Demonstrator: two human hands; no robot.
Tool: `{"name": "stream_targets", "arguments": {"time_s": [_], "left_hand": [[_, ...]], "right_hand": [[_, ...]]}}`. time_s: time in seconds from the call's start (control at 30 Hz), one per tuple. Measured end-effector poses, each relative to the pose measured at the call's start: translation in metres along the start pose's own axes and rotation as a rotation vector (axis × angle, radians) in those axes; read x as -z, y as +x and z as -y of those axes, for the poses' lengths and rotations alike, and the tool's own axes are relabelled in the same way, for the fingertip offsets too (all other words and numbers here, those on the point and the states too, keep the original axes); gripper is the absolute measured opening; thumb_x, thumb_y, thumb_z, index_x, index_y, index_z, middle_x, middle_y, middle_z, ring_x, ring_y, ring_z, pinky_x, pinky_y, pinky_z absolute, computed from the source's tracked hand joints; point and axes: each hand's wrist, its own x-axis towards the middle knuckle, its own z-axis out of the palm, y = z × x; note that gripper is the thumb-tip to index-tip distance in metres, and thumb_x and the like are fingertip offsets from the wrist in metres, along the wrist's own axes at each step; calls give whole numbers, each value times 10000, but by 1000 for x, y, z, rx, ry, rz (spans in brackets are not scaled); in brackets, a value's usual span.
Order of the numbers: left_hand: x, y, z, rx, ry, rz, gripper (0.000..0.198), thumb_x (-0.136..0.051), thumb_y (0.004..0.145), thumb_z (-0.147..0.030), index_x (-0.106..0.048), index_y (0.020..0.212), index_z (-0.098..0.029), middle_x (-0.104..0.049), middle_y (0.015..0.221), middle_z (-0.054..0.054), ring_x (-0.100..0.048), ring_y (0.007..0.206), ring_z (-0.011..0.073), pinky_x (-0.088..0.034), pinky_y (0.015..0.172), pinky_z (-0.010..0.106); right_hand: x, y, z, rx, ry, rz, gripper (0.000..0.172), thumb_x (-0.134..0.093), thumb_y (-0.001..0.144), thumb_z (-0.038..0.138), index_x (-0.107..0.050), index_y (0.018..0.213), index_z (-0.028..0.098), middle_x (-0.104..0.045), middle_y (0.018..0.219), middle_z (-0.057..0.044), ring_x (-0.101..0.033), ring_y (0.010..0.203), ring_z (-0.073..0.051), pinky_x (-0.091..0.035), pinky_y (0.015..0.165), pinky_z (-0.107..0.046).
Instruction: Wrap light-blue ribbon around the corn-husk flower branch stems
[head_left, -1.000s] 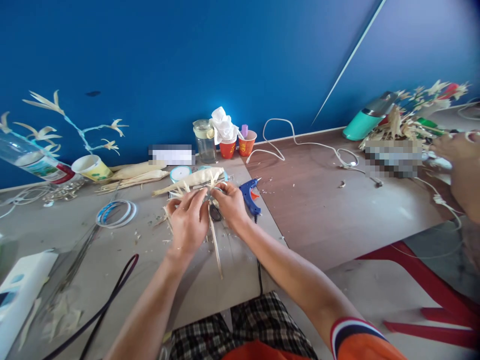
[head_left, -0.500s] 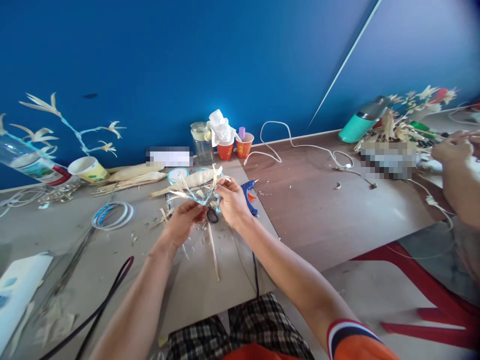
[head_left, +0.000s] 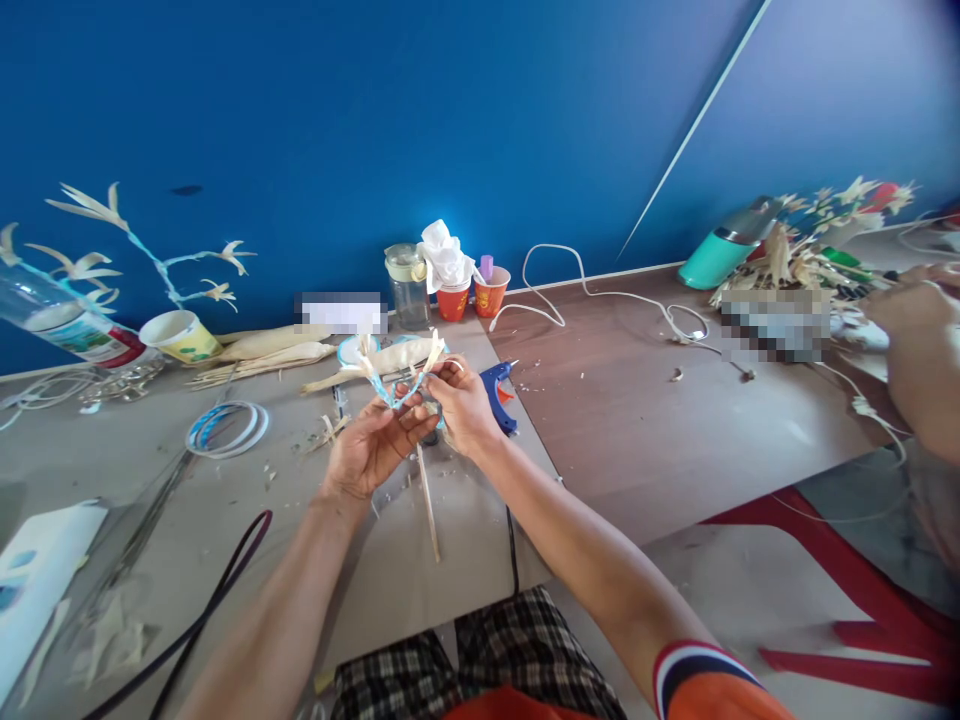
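My left hand point(head_left: 373, 447) is palm up, its fingers curled around the base of a small blue-wrapped wire sprig with pale husk flowers point(head_left: 397, 382). From the right, my right hand point(head_left: 463, 402) pinches the same sprig, thumb and fingers pressed together. Both hands hover just above the grey table point(head_left: 187, 490). Under them lie a thin husk strip point(head_left: 429, 500) and a dark pair of scissors, mostly hidden. Just right of my right hand a blue glue gun point(head_left: 496, 388) rests on the table.
White tape rings point(head_left: 226, 428), a paper cup point(head_left: 178, 336), dried corn husks point(head_left: 270, 348), a jar point(head_left: 409, 284) and red cups point(head_left: 472, 290) stand behind. A white cable point(head_left: 600, 292) crosses the brown board. Another person's hand point(head_left: 911, 330) works at far right beside a teal flask point(head_left: 720, 250).
My left hand has turned palm up and risen under the sprig, which is lifted off the table. My right hand stays pinched on it.
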Motion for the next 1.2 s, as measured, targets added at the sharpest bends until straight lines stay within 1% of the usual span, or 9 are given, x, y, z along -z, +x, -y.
{"name": "stream_targets", "arguments": {"time_s": [0.1, 0.17, 0.3, 0.4, 0.53, 0.63, 0.77, 0.9, 1.2], "left_hand": [[-6, -3, -1, -38, -41, 43, 284, -726, 627, -246, -618, 879, -172, -601, 792, 17, -555, 639, 99, -515, 678, 272], [-11, -2, 0, -35, -64, 35, 276, -759, 611, -248, -609, 829, -169, -522, 685, -22, -438, 526, 54, -442, 534, 209], [-17, 2, 4, -8, -9, -97, 217, -767, 631, -164, -606, 776, -157, -350, 532, -88, -272, 431, 22, -299, 421, 162], [-17, 5, 6, -68, 46, -219, 253, -773, 622, -153, -640, 838, -167, -313, 486, -106, -276, 418, 23, -272, 413, 155], [-18, 6, 7, -104, 111, -266, 342, -789, 591, -163, -672, 911, -180, -339, 470, -114, -287, 409, 20, -291, 425, 163], [-21, 6, 7, -108, 165, -321, 318, -802, 565, -171, -662, 851, -181, -384, 478, -110, -300, 405, 16, -294, 432, 170], [-24, 7, 8, -117, 269, -365, 263, -800, 551, -203, -607, 726, -165, -352, 453, -114, -267, 393, 18, -222, 414, 187], [-22, 9, 10, -182, 372, -413, 233, -768, 580, -253, -603, 713, -157, -390, 481, -104, -275, 406, 25, -231, 429, 203], [-18, 7, 10, -414, 695, -549, 173, -708, 628, -259, -649, 750, -152, -544, 610, -47, -435, 532, 73, -356, 523, 224]], "right_hand": [[1, 1, -1, 17, -17, 7, 174, -616, 615, 218, -481, 725, 218, -515, 700, 38, -506, 667, -105, -427, 639, -233], [2, 0, -1, 17, -42, 5, 167, -599, 621, 210, -483, 740, 216, -512, 696, 44, -499, 660, -102, -409, 634, -229], [2, -1, -2, 2, -133, -13, 178, -560, 619, 197, -495, 784, 211, -546, 702, 49, -507, 650, -103, -389, 624, -231], [2, -1, -4, -2, -172, -11, 185, -560, 615, 199, -501, 791, 201, -560, 695, 48, -511, 633, -104, -382, 614, -234], [4, 1, -7, -3, -198, 1, 188, -562, 617, 205, -495, 792, 202, -546, 659, 55, -487, 583, -99, -362, 577, -231], [6, 2, -8, 2, -215, 3, 206, -562, 614, 209, -492, 807, 203, -551, 670, 52, -488, 592, -101, -359, 568, -227], [6, 2, -7, 27, -228, -9, 208, -555, 607, 199, -475, 799, 200, -539, 674, 55, -492, 608, -101, -365, 583, -226], [4, 0, -7, 15, -229, -19, 223, -577, 601, 193, -463, 793, 202, -536, 657, 62, -501, 603, -105, -375, 593, -233], [-2, -5, -4, -295, 170, -5, 346, -731, 512, 181, -545, 803, 190, -607, 641, 49, -537, 584, -99, -416, 582, -226]]}}
